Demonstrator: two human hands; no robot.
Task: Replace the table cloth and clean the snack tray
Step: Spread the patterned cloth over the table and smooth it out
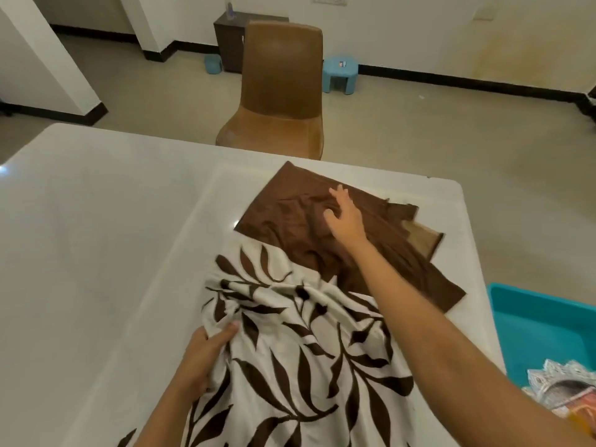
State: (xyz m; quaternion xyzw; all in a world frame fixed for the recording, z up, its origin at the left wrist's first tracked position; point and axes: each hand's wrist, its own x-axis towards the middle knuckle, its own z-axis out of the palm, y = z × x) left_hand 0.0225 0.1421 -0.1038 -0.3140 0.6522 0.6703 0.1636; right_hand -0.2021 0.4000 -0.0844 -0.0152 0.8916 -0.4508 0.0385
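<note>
Left hand [200,359] pinches tablecloth [306,366], lengthwise away; right hand [346,221] spread, likely pressing brown cloth [287,217].

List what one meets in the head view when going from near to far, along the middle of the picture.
Leaf-patterned cloth → brown cloth → bare far strip of the table → brown chair → dark cabinet by the wall.

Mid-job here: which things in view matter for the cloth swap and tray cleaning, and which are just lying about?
Job: leaf-print cloth, held by left hand; brown cloth under right hand; table; silver tray.
Lying about: brown chair; blue stool; teal tub; dark cabinet.
</note>
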